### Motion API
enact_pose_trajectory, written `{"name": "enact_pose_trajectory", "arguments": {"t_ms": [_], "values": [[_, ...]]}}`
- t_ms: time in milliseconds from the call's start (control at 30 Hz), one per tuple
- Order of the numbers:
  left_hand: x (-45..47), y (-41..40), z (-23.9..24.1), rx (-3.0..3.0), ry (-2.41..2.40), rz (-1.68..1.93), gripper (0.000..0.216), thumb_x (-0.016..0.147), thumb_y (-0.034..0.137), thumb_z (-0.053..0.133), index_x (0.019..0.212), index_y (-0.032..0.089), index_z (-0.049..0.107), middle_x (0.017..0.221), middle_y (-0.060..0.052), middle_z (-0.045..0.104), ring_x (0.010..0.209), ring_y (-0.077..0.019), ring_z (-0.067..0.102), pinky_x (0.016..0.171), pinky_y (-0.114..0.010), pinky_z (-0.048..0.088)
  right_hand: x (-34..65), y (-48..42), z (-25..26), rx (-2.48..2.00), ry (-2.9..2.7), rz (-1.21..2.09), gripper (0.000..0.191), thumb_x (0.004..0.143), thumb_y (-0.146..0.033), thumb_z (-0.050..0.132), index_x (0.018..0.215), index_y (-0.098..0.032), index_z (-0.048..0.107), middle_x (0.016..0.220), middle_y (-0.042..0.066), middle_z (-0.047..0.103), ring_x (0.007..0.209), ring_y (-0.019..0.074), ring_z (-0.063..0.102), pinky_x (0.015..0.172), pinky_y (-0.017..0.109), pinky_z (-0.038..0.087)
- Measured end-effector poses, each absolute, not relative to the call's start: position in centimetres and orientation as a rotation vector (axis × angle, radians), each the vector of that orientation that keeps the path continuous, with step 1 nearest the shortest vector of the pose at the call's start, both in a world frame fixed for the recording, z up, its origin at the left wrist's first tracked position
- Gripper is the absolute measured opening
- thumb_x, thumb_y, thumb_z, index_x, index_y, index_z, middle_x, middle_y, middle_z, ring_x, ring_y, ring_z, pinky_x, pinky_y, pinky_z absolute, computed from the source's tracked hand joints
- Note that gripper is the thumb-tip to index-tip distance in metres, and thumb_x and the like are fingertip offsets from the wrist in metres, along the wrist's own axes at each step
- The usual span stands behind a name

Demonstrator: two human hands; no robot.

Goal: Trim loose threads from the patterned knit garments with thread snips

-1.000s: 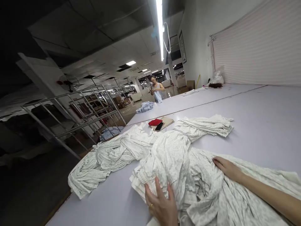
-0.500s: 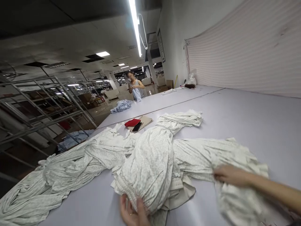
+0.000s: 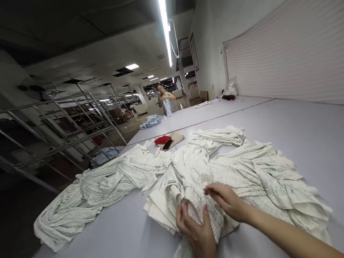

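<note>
Pale garments with a faint print lie in a bunched heap on the table. At its near end is a garment with a gathered elastic waistband [image 3: 193, 199]. My left hand [image 3: 197, 231] is closed on this waistband, fingers on one side and thumb on the other. My right hand [image 3: 228, 202] is just above and right of it, fingers bent and slightly apart over the cloth, gripping nothing that I can see. Fanned to the right is a spread of the same printed cloth [image 3: 271, 179]. A long crumpled pile [image 3: 107, 182] of it stretches away on the left.
On the lilac-grey table [image 3: 303, 139], a red pouch [image 3: 162, 139] and a phone [image 3: 167, 144] rest on brown card. Farther off, a person [image 3: 166, 100] handles light-blue cloth beside a blue pile [image 3: 151, 122]. Metal racks [image 3: 91, 122] stand left.
My right hand has come left from the right-hand cloth to the waistband, leaving that cloth spread on the table. The waistband under my left hand now stands more open. The view has shifted left.
</note>
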State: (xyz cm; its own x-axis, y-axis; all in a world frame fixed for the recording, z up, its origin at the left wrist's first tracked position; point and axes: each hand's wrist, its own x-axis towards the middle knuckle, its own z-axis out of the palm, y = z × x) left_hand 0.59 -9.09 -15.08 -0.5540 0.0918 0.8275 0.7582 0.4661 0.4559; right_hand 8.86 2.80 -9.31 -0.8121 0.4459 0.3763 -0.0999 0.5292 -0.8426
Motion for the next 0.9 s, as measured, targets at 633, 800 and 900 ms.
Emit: {"name": "enact_pose_trajectory", "arguments": {"t_ms": [633,800,900], "values": [[3.1,-8.8,-17.5,-0.891,-1.956,-1.47,0.035,0.094,0.028,0.052,0.124,0.015,0.06,0.122,-0.017,0.065,0.115,-0.0265,0.062,0.087,-0.034,0.052,9.9,2.5,-8.8,-0.308,-2.314,1.205,0.012,0.08,-0.023,0.063,0.091,-0.021,0.063,0.094,0.005,0.066,0.087,0.0208,0.061,0.078,0.032,0.049],[3.6,-8.2,-17.3,-0.908,-2.008,-1.401,0.033,0.095,0.031,0.051,0.122,0.014,0.06,0.131,-0.02,0.057,0.123,-0.0272,0.057,0.085,-0.032,0.052,10.7,3.8,-6.7,-0.294,-2.445,1.016,0.024,0.091,-0.028,0.056,0.109,-0.02,0.069,0.103,0.009,0.068,0.089,0.0213,0.065,0.076,0.031,0.05],[3.8,-7.9,-17.1,-0.92,-2.015,-1.418,0.033,0.095,0.031,0.051,0.123,0.015,0.06,0.132,-0.019,0.056,0.122,-0.0261,0.058,0.085,-0.031,0.053,10.3,4.2,-5.9,-0.29,-2.557,0.864,0.025,0.091,-0.028,0.057,0.11,-0.02,0.072,0.104,0.008,0.07,0.088,0.0218,0.067,0.075,0.03,0.049]]}}
